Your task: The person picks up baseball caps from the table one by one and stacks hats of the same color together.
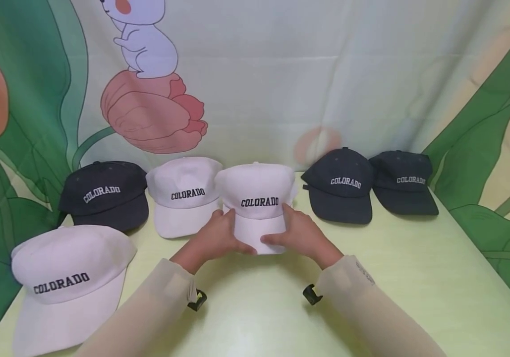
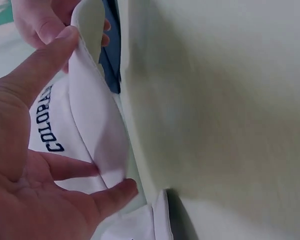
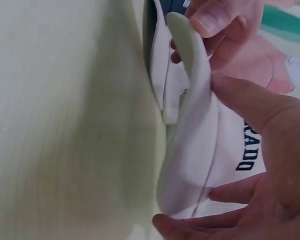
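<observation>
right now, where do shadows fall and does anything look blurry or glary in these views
Head: soft shadows on the table beneath the sleeves, the held white cap crisp enough to read; left wrist: broad, soft-edged shadow across the table, no harsh glare; right wrist: similar shadow band, fine detail slightly soft.

Soft, diffuse light leaves blurry-edged shadows on the surface (image 1: 255, 322) beneath the sleeves (image 1: 147, 302) in the head view, which looks stretched towards its corners. Both wrist views are dimmer and greyer, slightly soft in detail, with broad shadows across the surface.
</observation>
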Available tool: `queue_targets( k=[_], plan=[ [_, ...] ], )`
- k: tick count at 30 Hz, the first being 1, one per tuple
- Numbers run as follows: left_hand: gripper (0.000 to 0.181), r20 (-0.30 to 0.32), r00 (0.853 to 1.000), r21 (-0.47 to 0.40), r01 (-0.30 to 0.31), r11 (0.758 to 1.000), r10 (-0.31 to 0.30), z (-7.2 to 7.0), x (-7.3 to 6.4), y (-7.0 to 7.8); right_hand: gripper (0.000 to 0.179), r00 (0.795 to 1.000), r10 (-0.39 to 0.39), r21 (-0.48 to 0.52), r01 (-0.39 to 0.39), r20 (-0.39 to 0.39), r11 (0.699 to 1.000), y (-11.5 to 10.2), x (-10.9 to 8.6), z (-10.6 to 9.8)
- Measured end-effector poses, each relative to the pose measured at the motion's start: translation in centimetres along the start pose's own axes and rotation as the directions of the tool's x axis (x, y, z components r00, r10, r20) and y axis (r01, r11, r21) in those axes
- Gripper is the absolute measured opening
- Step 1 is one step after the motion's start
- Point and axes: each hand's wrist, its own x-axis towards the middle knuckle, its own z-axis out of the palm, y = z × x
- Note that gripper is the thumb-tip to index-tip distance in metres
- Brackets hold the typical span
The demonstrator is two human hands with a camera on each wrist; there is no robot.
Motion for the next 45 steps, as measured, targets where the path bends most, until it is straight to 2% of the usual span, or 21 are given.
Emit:
queue_targets(
  k=[5,12,18,31,35,41,45],
  plan=[
    [0.103,-0.002,1.0,0.033,0.004,0.999,-0.004,0.2,-2.1,0.2,0.085,1.0,-0.009,-0.034,0.01,0.021,0.999,-0.6,-1.5,0.5],
    [0.106,-0.003,1.0,0.013,-0.002,1.0,0.002,0.5,-5.2,0.2,0.086,0.999,-0.038,-0.053,0.039,0.024,0.998,-1.4,-4.0,1.9],
    [0.108,-0.006,1.0,0.055,0.018,0.998,-0.017,0.4,-7.6,0.1,0.087,0.998,-0.056,-0.077,0.058,0.033,0.995,-2.3,-6.0,3.0],
    [0.115,-0.008,0.998,0.066,0.064,0.996,-0.063,0.3,-13.5,-0.2,0.099,0.989,-0.072,-0.082,0.083,0.125,0.993,-4.3,-10.7,4.7],
    [0.116,0.019,0.993,0.066,0.114,0.991,-0.115,0.5,-15.0,-0.4,0.105,0.986,-0.061,-0.094,0.077,0.158,0.993,-4.7,-11.9,5.2],
    [0.125,0.099,0.979,0.087,0.169,0.982,-0.178,0.9,-16.6,-1.3,0.102,0.974,-0.068,-0.092,0.09,0.218,0.992,-5.0,-13.4,6.0],
    [0.128,0.111,0.98,0.097,0.153,0.983,-0.164,1.3,-17.6,-2.1,0.1,0.966,-0.08,-0.072,0.1,0.247,0.992,-5.1,-14.0,6.5]
  ],
)
